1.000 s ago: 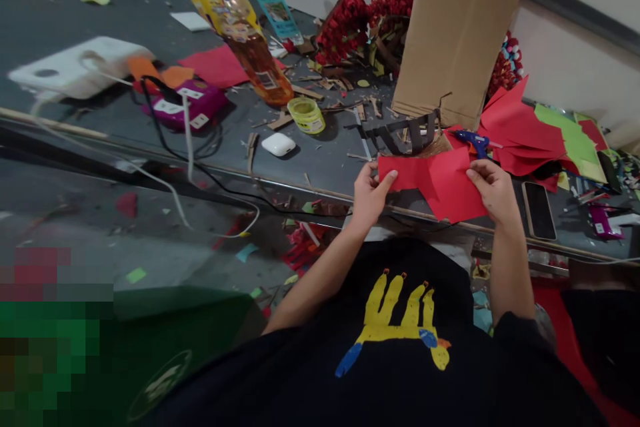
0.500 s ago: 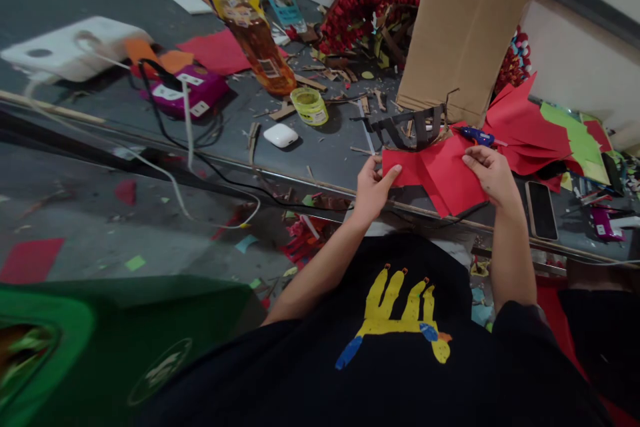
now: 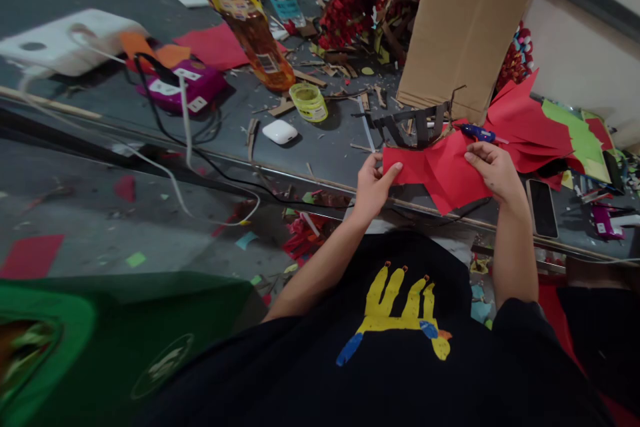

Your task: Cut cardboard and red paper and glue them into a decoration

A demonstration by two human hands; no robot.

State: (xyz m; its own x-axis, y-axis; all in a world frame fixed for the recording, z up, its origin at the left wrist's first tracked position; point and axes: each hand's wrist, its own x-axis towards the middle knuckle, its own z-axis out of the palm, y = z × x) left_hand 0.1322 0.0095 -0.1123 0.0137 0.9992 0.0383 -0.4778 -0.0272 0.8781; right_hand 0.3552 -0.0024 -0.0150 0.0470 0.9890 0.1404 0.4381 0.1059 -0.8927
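Observation:
Red paper [image 3: 453,173] with a crease or overlap down its middle is stretched between my hands at the table's front edge. My left hand [image 3: 375,185] pinches its left end, thumb on top. At the right side, my right hand [image 3: 495,170] grips the paper between thumb and fingers. Just beyond lies a dark strip frame [image 3: 413,127], its right part close to the paper. A blue glue gun [image 3: 477,133] rests behind my right hand, beside a stack of red paper sheets [image 3: 530,127]. Whether the held paper is one piece or two, I cannot tell.
A phone [image 3: 542,208] lies right of my right hand. Leftward are a white earbud case [image 3: 280,133], a yellow tub [image 3: 309,102], a tilted bottle [image 3: 260,47] and a purple power strip [image 3: 193,87] with cables. Cardboard [image 3: 460,27] stands behind. A green bin [image 3: 165,327] is at lower left.
My right hand has shifted very slightly right with the red paper's right part, which lies a little flatter. My left hand keeps its hold. The whole view has tilted a little.

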